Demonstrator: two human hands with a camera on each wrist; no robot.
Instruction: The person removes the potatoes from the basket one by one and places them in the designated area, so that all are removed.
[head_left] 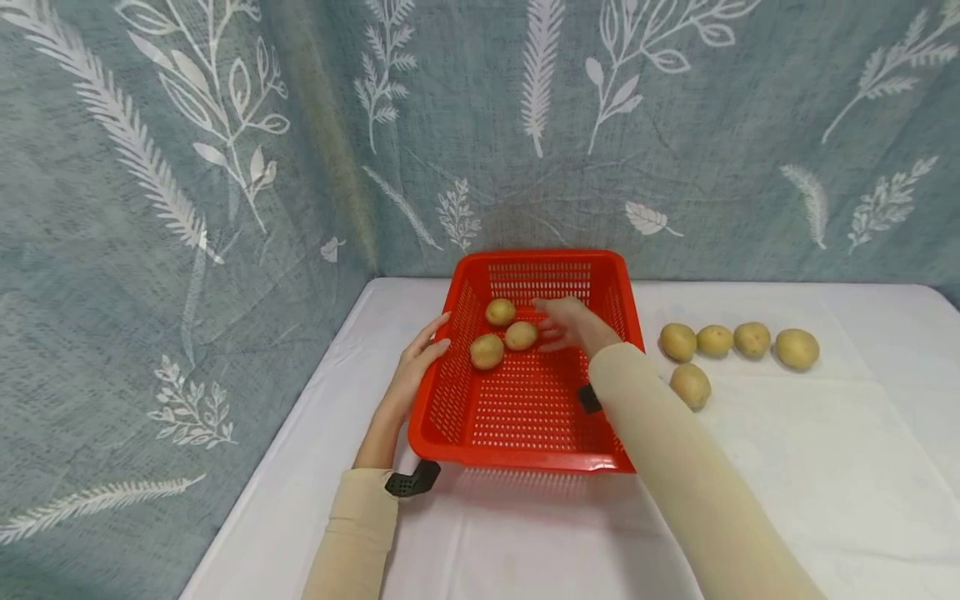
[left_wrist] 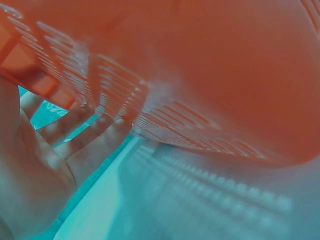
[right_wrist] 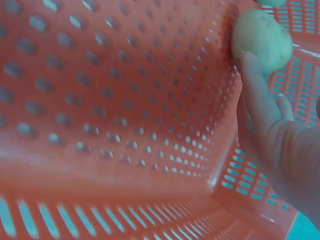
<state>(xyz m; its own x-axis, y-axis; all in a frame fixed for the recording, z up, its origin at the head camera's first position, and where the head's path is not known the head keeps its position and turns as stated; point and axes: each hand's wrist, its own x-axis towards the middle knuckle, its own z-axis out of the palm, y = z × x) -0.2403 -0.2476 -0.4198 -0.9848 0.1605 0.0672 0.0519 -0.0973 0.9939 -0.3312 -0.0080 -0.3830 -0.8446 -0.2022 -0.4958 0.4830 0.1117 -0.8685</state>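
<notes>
A red perforated plastic basket (head_left: 525,460) stands on the white-covered table with three potatoes inside: one towards the back (head_left: 500,312), one at the left (head_left: 486,352) and one nearest the right hand (head_left: 521,336). My left hand (head_left: 408,371) lies along the basket's left outer side, thumb at the rim. In the left wrist view its fingers (left_wrist: 95,140) stretch out against the slotted wall. Inside the basket, my right hand (head_left: 567,321) has loosely extended fingers beside the nearest potato. The right wrist view shows a fingertip right at that potato (right_wrist: 262,40), with no grip round it.
Right of the basket, several more potatoes lie on the white cloth (head_left: 810,450): a row including one at its right end (head_left: 797,349), and one closer to me (head_left: 690,386). A grey-green leaf-patterned curtain (head_left: 480,125) hangs behind and at the left.
</notes>
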